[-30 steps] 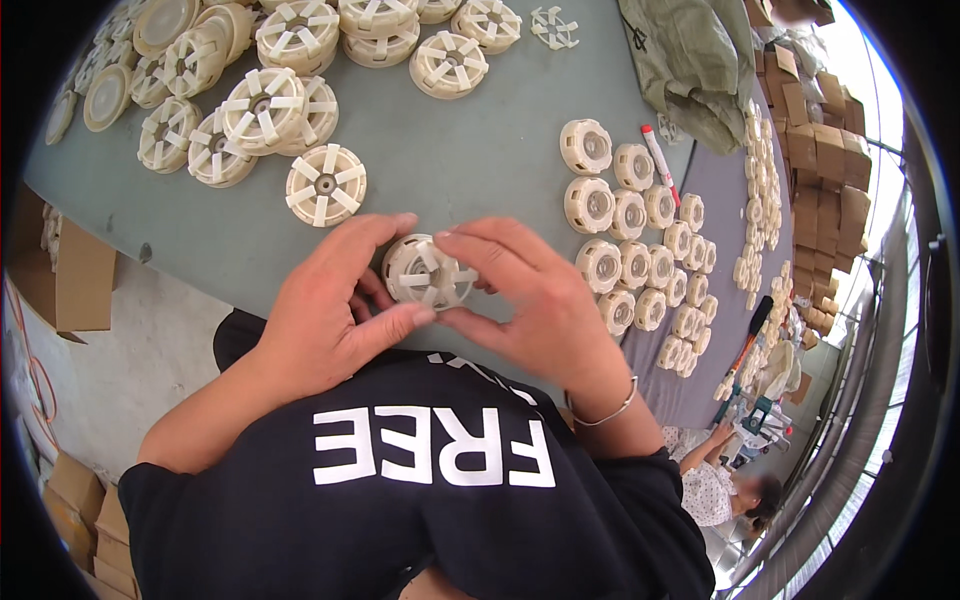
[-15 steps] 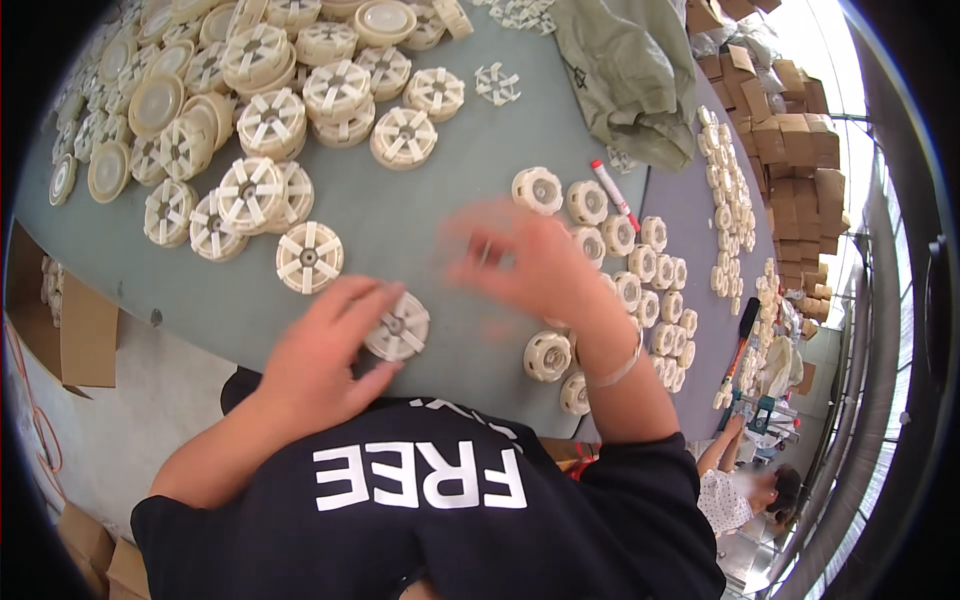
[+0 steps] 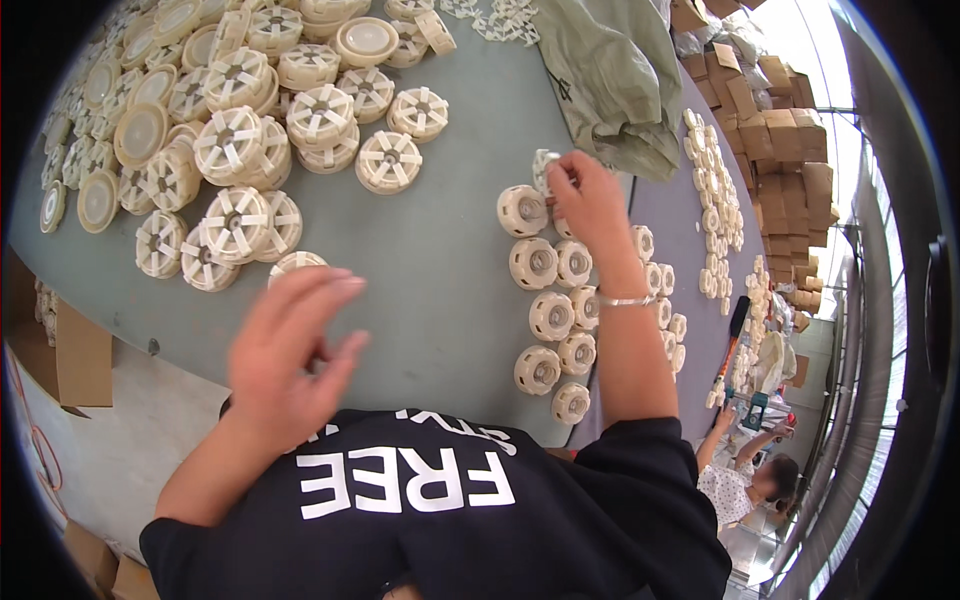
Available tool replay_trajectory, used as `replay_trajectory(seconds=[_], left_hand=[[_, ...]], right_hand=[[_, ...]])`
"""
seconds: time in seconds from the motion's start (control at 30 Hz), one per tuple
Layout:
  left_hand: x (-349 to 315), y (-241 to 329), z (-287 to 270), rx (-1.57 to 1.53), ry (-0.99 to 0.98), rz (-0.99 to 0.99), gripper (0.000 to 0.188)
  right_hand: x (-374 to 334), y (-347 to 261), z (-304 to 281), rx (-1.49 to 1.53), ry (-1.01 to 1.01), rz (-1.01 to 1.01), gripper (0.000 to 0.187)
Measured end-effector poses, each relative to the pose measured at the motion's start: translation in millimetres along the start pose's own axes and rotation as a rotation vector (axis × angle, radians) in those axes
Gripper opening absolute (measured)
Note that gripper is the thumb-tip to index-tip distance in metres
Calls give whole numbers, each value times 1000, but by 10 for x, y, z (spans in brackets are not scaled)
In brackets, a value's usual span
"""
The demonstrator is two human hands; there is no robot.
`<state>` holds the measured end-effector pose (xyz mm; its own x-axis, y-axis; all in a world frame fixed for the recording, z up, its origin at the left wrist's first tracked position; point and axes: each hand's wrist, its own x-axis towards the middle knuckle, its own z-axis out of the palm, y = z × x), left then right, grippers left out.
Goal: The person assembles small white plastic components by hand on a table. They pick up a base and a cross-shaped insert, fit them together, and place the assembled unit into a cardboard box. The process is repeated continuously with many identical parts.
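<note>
My left hand (image 3: 295, 350) hovers near the front edge of the table, its fingers apart and nothing seen in them. Just beyond its fingertips a cream plastic wheel with white spokes (image 3: 298, 262) lies partly covered. My right hand (image 3: 590, 200) is closed, with thumb and fingers pinched at a whitish plastic piece (image 3: 544, 172). Its fingers hide most of that piece. Below the hand and beside my forearm stand rows of small cream plastic rings (image 3: 533, 262) with round centres. Farther left, spoked wheels (image 3: 388, 162) and smooth round discs (image 3: 140, 134) lie heaped together.
A grey-green cloth (image 3: 620, 90) lies at the far side, beside loose white star-shaped pieces (image 3: 505, 18). More small rings (image 3: 712, 200) and a black-and-orange tool (image 3: 738, 325) are on the purple surface. Cardboard boxes (image 3: 790, 150) are stacked behind; another person (image 3: 735, 490) works at the right.
My right hand has moved right and away, over the far end of the ring rows. My left hand has let go of the spoked wheel, which no longer shows. A star-shaped piece is gone.
</note>
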<state>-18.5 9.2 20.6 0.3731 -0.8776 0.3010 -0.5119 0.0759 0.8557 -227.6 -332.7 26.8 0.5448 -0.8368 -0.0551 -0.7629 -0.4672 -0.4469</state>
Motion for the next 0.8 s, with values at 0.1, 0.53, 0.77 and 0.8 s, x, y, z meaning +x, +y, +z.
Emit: replay_trajectory(seconds=[0.1, 0.53, 0.77, 0.8], left_hand=[[115, 58, 395, 49, -158, -21, 67], [86, -16, 550, 95, -347, -175, 86], [-63, -17, 412, -202, -314, -332, 83], [-59, 3, 388, -246, -308, -348, 81]], right_hand=[[-428, -267, 210, 322, -59, 119, 28], [-606, -466, 214, 22, -181, -263, 48], [-701, -630, 20, 136, -316, -348, 65], [-778, -681, 7, 172, -355, -418, 64]])
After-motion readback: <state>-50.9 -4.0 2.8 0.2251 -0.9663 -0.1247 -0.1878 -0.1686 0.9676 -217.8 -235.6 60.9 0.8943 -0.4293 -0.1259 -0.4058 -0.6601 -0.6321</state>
